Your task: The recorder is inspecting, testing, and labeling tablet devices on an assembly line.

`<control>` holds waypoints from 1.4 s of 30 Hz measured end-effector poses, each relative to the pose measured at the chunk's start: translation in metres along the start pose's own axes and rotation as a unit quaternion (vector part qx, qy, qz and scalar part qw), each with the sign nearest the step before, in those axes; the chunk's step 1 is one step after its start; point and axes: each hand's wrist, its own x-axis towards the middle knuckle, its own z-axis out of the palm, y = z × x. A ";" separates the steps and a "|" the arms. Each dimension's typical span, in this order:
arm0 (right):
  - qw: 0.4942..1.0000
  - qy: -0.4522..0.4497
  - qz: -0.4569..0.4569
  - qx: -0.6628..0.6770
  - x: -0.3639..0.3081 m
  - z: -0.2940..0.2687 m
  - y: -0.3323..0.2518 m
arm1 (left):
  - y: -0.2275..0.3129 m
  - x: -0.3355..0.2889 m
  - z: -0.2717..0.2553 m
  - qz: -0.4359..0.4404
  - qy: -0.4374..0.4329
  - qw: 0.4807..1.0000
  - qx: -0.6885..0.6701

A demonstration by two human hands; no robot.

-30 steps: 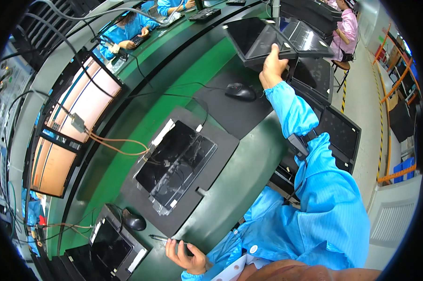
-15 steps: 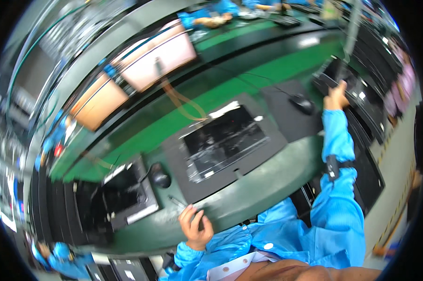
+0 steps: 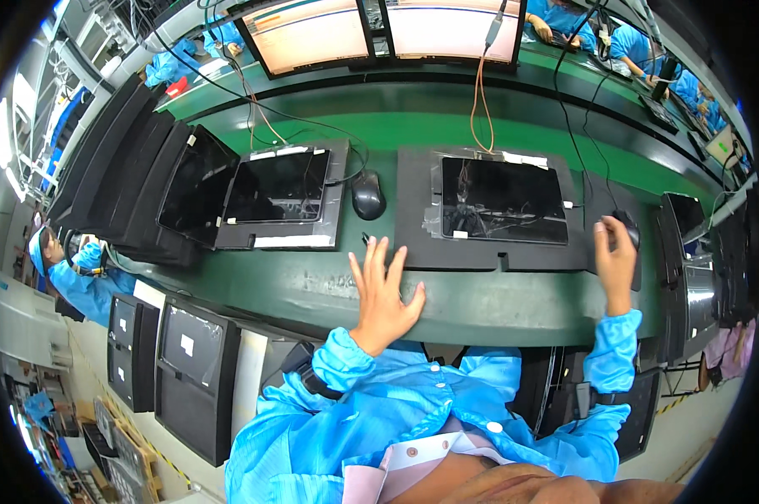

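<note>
My left hand (image 3: 385, 294) is spread over the green table edge, fingers apart and holding nothing. Just beyond its fingertips lies a small dark object (image 3: 366, 239), partly hidden. My right hand (image 3: 616, 265) has its fingers stretched out beside a black mouse (image 3: 625, 225) on a dark mat; whether they touch it I cannot tell. Between the hands, a black tablet-like screen panel (image 3: 505, 202) with clear film at its edges lies on a dark foam pad (image 3: 419, 239). A thin white plug sits at the panel's right side.
Another dark panel (image 3: 277, 186) rests on a pad at left, with a second black mouse (image 3: 368, 195) beside it. Stacked black trays (image 3: 115, 160) stand far left; more black trays (image 3: 690, 277) stand at right. Two monitors (image 3: 308, 38) and hanging cables line the back.
My view has turned to the right and levelled. My right hand has come back from the black trays at right to the mouse. My left hand has opened out flatter over the table.
</note>
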 end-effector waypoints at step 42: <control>0.978 -0.140 0.061 -0.138 -0.027 0.012 0.055 | -0.036 0.049 0.021 0.089 -0.093 0.992 0.009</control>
